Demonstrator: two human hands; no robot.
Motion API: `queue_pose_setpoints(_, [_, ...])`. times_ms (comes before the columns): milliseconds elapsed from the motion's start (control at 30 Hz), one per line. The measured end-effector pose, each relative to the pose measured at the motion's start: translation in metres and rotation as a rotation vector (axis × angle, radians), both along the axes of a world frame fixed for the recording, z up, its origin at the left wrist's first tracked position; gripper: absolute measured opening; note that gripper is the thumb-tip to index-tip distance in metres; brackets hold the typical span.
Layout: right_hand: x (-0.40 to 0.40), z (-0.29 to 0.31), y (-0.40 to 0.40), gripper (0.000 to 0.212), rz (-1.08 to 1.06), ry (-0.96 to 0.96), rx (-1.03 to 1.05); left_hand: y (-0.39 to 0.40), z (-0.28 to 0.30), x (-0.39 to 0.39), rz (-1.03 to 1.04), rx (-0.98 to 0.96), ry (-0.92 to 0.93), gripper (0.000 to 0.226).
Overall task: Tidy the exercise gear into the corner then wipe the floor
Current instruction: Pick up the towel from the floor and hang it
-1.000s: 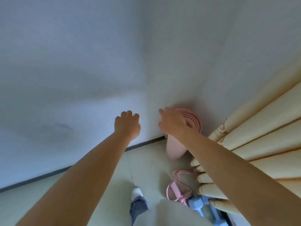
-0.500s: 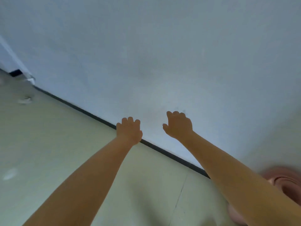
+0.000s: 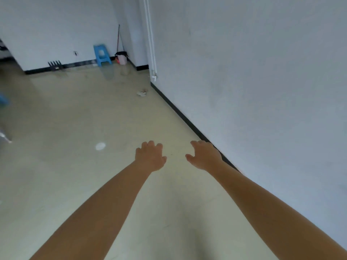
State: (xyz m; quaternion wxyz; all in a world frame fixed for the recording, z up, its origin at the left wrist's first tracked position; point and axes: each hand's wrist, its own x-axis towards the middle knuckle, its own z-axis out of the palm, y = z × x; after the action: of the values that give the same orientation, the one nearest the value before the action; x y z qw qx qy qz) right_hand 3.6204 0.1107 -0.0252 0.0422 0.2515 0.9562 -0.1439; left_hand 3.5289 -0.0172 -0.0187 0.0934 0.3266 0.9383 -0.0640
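Both my arms reach forward over the pale floor (image 3: 78, 117). My left hand (image 3: 150, 156) hangs in the air with fingers loosely curled and holds nothing. My right hand (image 3: 203, 156) is beside it, near the wall's black skirting (image 3: 180, 115), fingers relaxed and empty. No exercise gear shows in this view. A mop or broom handle (image 3: 118, 37) leans in the far corner above a pink bucket (image 3: 122, 58).
A blue plastic stool (image 3: 102, 55) stands by the far wall, with a dark rack (image 3: 54, 65) left of it. A crumpled scrap (image 3: 141, 92) and a white spot (image 3: 100, 146) lie on the floor. White pipes (image 3: 151, 38) run down the right wall.
The view has swung left, away from the corner with the pink rolled mat and curtains, onto the open room. My right hand left the mat; both hands stay empty.
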Motion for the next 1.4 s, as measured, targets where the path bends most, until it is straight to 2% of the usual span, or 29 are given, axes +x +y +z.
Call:
queue_pose_setpoints(333, [-0.261, 0.0, -0.031, 0.052, 0.237, 0.012, 0.03, -0.043, 0.009, -0.225, 0.213, 0.027, 0.031, 0.049])
queue_pose_setpoints(567, [-0.452, 0.024, -0.019, 0.051, 0.309, 0.025, 0.02, -0.037, 0.034, -0.402, 0.282, 0.039, 0.035, 0.047])
queue_pose_setpoints(767, [-0.6, 0.025, -0.015, 0.051, 0.346, 0.011, 0.035, -0.04, 0.032, -0.54, 0.307, 0.051, 0.019, 0.047])
queue_pose_setpoints(1100, [-0.888, 0.037, -0.007, 0.05, 0.279, 0.016, 0.052, -0.038, 0.049, -0.84, 0.252, 0.055, 0.042, 0.047])
queue_pose_setpoints(1400, [-1.109, 0.026, 0.055, 0.053, 0.203, -0.026, 0.059, 0.009, 0.04, -1.078, 0.216, 0.038, 0.014, 0.046])
